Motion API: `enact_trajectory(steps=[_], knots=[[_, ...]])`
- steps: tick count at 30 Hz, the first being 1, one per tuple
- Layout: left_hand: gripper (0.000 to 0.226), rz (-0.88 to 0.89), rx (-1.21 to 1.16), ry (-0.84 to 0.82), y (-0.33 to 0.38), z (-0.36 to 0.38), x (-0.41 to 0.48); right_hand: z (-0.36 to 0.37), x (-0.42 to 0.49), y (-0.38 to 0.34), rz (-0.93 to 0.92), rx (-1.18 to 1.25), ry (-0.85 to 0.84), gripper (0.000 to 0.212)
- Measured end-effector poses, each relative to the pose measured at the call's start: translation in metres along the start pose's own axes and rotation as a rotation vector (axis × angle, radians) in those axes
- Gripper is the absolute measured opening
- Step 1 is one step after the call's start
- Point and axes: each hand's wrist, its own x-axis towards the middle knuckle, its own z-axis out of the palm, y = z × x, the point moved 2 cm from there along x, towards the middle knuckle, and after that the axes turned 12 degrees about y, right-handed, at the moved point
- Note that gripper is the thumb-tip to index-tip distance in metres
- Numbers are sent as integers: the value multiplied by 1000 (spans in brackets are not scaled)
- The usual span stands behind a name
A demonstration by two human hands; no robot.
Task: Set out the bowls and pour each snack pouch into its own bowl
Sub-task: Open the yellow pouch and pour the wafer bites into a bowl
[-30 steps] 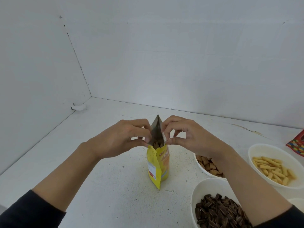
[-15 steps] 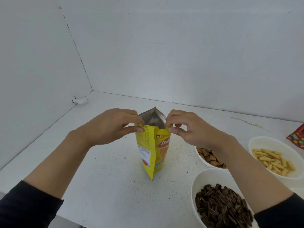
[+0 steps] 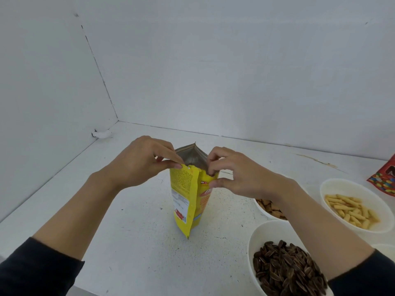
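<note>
1. Opening the yellow pouch (image 3: 188, 201) is the step in hand. It stands upright on the white surface (image 3: 128, 231) at the centre of the frame, with its silver-lined mouth spread apart.
2. The left hand (image 3: 141, 161) has its grip pinched on the left lip of the mouth. The right hand (image 3: 241, 174) pinches the right lip between thumb and curled fingers.
3. 3 bowls at the lower right are already filled: the seed bowl (image 3: 256, 238), the stick bowl (image 3: 342, 180), and the cracker bowl (image 3: 259, 207), which is partly hidden behind the right wrist.
4. A red pouch (image 3: 384, 180) lies at the right edge and looks not yet poured.
5. Next, I judge, the yellow pouch needs an empty bowl. A white rim (image 3: 384, 249) at the lower right edge may be 1, but too little of it shows. Pouring calls for a firm hold on the pouch body and a slow tilt so nothing spills.
</note>
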Motion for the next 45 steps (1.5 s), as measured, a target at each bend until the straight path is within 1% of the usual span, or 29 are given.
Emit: enact_trajectory(steps=[2,3,6,8,10,11,12,14,16,17,20,22,24,25,28,30,32,34,36,39,43,45], knots=[[29,6,44,36,-4,-2,-3,-4,0,-1,44,43,-6,11],[28,-4,27,55,-5,-3,-5,-6,1,-3,56,61,-10,13],[18,-59,-42,135,-4,-1,-7,-7,4,-10,38,38,24,19],[13,-119,-68,226,-1,-1,-9,-6,6,-14,27,19,117,15],[19,-189,-112,304,5,-1,-12,-6,7,-18,21,20,217,9],[23,-210,-120,327,9,0,-13,-6,9,-21,23,29,256,10],[25,-235,-143,340,13,2,-13,-5,11,-23,33,42,295,15],[23,-335,-289,365,21,6,-14,-5,14,-26,66,61,388,20],[20,-432,-449,350,28,12,-15,-6,17,-28,80,36,475,20],[21,-438,-468,320,30,16,-17,-7,19,-28,86,18,510,21],[25,-421,-423,206,28,32,-24,-18,24,-30,131,60,591,25],[24,-429,-384,174,25,41,-28,-25,27,-33,169,112,636,28],[23,-442,-363,177,24,44,-29,-33,29,-35,194,110,671,31],[23,-464,-396,190,24,43,-29,-36,29,-36,205,98,684,30],[22,-542,-567,225,25,42,-28,-42,28,-34,271,119,727,20],[21,-558,-617,226,26,44,-28,-44,26,-32,317,133,755,11],[20,-576,-605,255,26,46,-27,-44,23,-31,357,128,791,13],[19,-631,-605,313,25,48,-26,-48,19,-29,408,156,833,17],[20,-684,-655,339,26,49,-23,-55,14,-28,464,191,858,14],[28,-697,-794,303,36,49,-15,-66,7,-23,532,265,913,17],[40,-677,-885,181,53,59,-1,-82,-7,-21,612,282,973,28],[41,-683,-930,185,61,67,6,-89,-17,-18,631,274,1001,28]])
